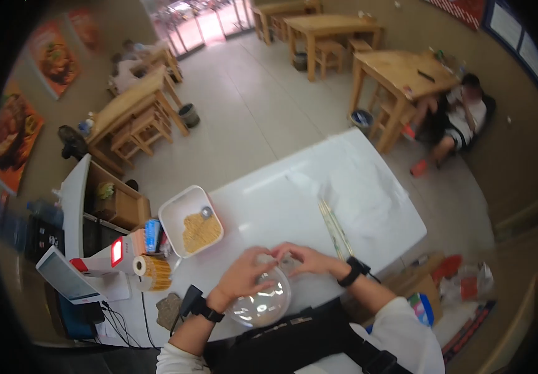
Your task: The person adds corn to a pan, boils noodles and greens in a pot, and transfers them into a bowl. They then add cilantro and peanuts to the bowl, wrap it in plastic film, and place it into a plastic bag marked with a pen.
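Note:
In front of my body at the table's near edge is a round, clear plastic bowl (261, 306), with light glinting off it. My left hand (244, 274) curls over its far left rim, thumb and fingers on the plastic. My right hand (309, 258) is bent at the bowl's far right side, its fingertips meeting those of my left hand. Something clear shows between the right thumb and fingers, but I cannot tell what it is. A dark device is strapped to each wrist.
A white tub (168, 215) of yellow-brown crumbs with a metal scoop (206, 212) stands beyond my left hand. Wrapped chopsticks (334, 230) lie right of centre. At left are a label roll (151, 273) and a payment terminal (103, 262). A person (462, 118) sits at the far right.

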{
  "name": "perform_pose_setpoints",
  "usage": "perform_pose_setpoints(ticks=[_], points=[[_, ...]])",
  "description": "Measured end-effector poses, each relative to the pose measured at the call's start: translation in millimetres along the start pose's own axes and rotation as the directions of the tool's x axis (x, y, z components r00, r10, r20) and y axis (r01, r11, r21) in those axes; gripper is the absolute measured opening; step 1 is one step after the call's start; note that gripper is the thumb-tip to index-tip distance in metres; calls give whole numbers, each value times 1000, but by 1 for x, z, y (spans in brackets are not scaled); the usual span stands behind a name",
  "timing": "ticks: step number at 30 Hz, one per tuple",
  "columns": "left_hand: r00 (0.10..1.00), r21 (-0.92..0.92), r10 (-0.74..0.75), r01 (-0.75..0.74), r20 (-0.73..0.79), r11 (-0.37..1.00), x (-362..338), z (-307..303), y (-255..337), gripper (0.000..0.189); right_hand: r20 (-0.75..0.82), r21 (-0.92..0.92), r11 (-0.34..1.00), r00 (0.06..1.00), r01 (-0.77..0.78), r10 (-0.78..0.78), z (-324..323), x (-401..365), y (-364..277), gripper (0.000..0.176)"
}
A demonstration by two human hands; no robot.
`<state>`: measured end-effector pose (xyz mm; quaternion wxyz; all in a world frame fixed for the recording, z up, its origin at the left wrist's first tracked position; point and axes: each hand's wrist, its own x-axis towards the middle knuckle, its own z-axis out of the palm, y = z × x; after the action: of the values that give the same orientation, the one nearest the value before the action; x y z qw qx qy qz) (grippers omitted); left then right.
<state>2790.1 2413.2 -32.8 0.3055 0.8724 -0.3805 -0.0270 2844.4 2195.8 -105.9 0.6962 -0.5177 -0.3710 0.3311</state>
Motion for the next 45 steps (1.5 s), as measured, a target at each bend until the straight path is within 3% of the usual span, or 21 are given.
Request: perform_pose_setpoints(ticks=[3,5,10,11,12,13,15,18,21,22,24,27,29,30,35,38,39,41,43,44,45], points=[[997,13,-74,75,-31,997,0,-1,12,45,-44,151,983,993,-104,112,6,-10,12,46],[989,52,-147,147,-8,988,3,-1,12,45,-58,136,991,998,-10,18,7,-8,6,47],[977,37,-212,213,-30,976,0,-6,30,40,-158,-21,1000,987,1,-4,12,-13,2,44],[884,89,-363,404,-293,910,-4,-1,39,39,-173,-88,996,985,-12,-3,13,-14,-1,44],[708,88,-455,585,-541,806,-10,3,45,38,-173,-81,997,985,-11,-3,14,-15,-2,44],[708,90,-459,589,-537,803,-20,12,43,38,-189,-111,994,982,-19,-3,15,-16,-3,43],[582,-95,-669,718,-462,690,-35,29,35,38,-200,-137,990,980,-32,5,21,-17,-2,42],[506,-145,-748,779,-430,610,-21,32,36,33,-262,-145,989,964,13,-51,35,-27,3,42],[504,-169,-784,792,-361,587,-11,26,33,26,-314,-157,987,949,-28,-23,55,-37,11,43],[517,-173,-780,783,-353,597,-5,26,35,26,-330,-193,980,938,44,-107,62,-38,13,43],[601,61,-683,767,-415,639,2,29,41,26,-354,-235,966,916,110,-191,70,-40,17,42],[712,117,-609,678,-349,726,5,24,38,32,-267,-346,927,932,144,-245,73,-38,18,37],[792,141,-552,597,-263,790,3,23,31,36,-230,-44,997,970,69,-77,75,-38,12,36],[794,146,-550,595,-260,790,4,21,29,36,-233,-41,996,969,74,-82,74,-39,9,36],[894,192,-400,436,-202,879,7,17,23,35,75,-42,992,990,120,-116,49,-41,-5,32],[931,182,-344,361,-120,915,1,19,10,40,34,-227,954,981,193,-191,21,-36,-9,28],[932,158,-353,362,-83,919,4,15,14,41,-4,-279,956,996,88,-93,13,-31,-6,26],[954,137,-299,299,-24,944,1,13,13,45,-128,-222,973,987,63,-93,3,-14,-1,31],[919,-75,-389,384,-60,920,3,11,17,55,-135,-261,964,987,54,-92,5,-1,1,33],[911,-67,-406,401,-78,913,3,7,17,55,-154,-247,969,987,6,-45,7,4,3,35],[901,-301,-423,378,-98,876,3,3,18,58,-177,-234,971,984,-46,4,7,8,4,38]])
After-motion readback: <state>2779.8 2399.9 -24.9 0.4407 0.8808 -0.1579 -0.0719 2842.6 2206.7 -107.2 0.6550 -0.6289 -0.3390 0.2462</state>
